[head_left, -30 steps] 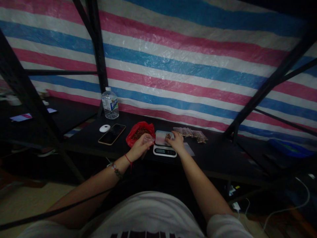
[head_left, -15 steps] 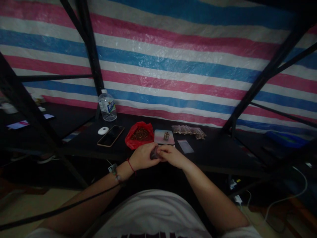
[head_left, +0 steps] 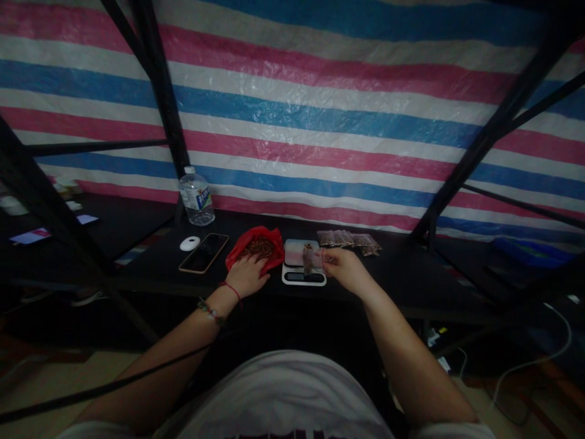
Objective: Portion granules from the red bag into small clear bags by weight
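Note:
My left hand [head_left: 247, 273] reaches into the red plastic bag [head_left: 256, 250] of small brown pieces, fingers curled among them. My right hand [head_left: 345, 266] pinches a small clear pouch [head_left: 311, 261] holding brown pieces and keeps it upright over the white kitchen scale [head_left: 304, 268]. Both hands are over the dark table [head_left: 393, 286], the bag just left of the scale.
A row of filled clear pouches [head_left: 350, 239] lies behind the scale to the right. A phone [head_left: 203, 252], a white oval device [head_left: 189, 243] and a water bottle [head_left: 196, 196] stand left of the bag. Black frame posts rise on both sides before a striped tarp.
My hands have parted from in front of the scale. The left went into the red bag, and the right lifted the pouch over the scale.

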Tool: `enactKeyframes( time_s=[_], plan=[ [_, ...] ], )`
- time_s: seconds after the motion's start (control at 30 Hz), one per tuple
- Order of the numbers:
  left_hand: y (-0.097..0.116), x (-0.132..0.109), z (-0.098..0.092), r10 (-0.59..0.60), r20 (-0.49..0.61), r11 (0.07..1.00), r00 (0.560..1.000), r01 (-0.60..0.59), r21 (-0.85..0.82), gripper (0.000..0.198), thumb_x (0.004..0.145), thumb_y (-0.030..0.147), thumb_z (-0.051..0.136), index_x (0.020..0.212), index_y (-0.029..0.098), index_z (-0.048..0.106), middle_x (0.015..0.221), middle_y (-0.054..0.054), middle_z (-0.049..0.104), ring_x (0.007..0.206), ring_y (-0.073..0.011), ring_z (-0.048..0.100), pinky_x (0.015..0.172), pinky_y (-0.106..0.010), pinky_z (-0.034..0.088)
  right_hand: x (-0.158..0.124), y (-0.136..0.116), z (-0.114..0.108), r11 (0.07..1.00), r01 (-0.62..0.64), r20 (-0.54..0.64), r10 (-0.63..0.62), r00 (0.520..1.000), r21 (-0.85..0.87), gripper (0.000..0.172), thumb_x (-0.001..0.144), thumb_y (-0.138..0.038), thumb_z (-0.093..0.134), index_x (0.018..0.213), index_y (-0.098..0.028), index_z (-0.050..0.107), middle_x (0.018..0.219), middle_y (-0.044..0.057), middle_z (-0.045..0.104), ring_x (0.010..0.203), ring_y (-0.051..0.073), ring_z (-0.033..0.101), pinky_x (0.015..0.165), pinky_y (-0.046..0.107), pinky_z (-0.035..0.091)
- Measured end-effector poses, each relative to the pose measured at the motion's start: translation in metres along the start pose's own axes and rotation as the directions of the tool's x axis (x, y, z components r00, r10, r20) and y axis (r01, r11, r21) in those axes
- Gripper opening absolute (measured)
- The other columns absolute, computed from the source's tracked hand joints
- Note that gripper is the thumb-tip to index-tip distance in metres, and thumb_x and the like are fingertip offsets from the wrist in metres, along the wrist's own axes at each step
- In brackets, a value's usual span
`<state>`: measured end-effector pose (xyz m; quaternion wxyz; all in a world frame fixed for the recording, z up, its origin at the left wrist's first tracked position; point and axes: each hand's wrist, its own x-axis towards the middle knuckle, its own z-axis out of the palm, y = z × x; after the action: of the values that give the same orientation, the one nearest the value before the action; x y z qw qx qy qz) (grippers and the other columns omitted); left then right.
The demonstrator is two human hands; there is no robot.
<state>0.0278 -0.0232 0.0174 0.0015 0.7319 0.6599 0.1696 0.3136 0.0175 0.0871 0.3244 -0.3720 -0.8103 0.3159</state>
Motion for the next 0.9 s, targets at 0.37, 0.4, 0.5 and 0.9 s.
enactKeyframes(
  time_s=[0.37,0.4,0.5,0.9],
  plan=[
    [0.015,0.0,-0.02,0.071,-0.171,0.908,0.983,-0.135,-0.396,0.048,0.077,0.044,0.064,0.117,0.019,0.062,0.128,-0.013,0.059,0.123,-0.0318,0.05,0.109,-0.048,0.032,-0.003,-0.015,-0.01,0.964,0.184,0.085,-0.171,0.982,-0.192,0.021,0.082,-0.017,0.055,0.089,-0.021,0.075,0.078,0.003,0.067,0.074,0.017,0.059,0.069,0.026,0.044],
    [0.021,-0.002,-0.02,0.103,-0.179,0.831,0.978,-0.184,-0.524,0.048,0.078,0.043,0.064,0.119,0.019,0.06,0.128,-0.013,0.059,0.123,-0.0298,0.05,0.109,-0.047,0.033,-0.004,-0.019,-0.007,0.97,0.192,0.098,-0.179,0.979,-0.147,0.02,0.082,-0.018,0.056,0.088,-0.021,0.074,0.08,0.003,0.068,0.076,0.017,0.059,0.07,0.026,0.044],
    [0.037,-0.006,-0.018,0.199,-0.065,0.463,0.978,-0.152,-0.873,0.057,0.076,0.038,0.069,0.127,0.02,0.051,0.127,-0.014,0.059,0.115,-0.0264,0.057,0.098,-0.044,0.045,-0.007,-0.026,0.004,0.98,0.199,0.106,-0.198,0.975,-0.005,0.019,0.08,-0.018,0.059,0.091,-0.02,0.074,0.087,0.004,0.068,0.082,0.018,0.06,0.075,0.028,0.046],
    [0.035,-0.002,-0.016,0.167,0.02,0.242,0.986,-0.021,-0.97,0.062,0.07,0.027,0.074,0.125,0.019,0.046,0.101,-0.007,0.064,0.093,-0.0179,0.064,0.084,-0.034,0.05,0.003,-0.006,0.024,0.957,-0.041,0.061,0.025,0.998,0.287,0.035,0.068,-0.018,0.059,0.102,-0.019,0.07,0.091,0.004,0.067,0.065,0.013,0.06,0.059,0.025,0.05]
  ],
)
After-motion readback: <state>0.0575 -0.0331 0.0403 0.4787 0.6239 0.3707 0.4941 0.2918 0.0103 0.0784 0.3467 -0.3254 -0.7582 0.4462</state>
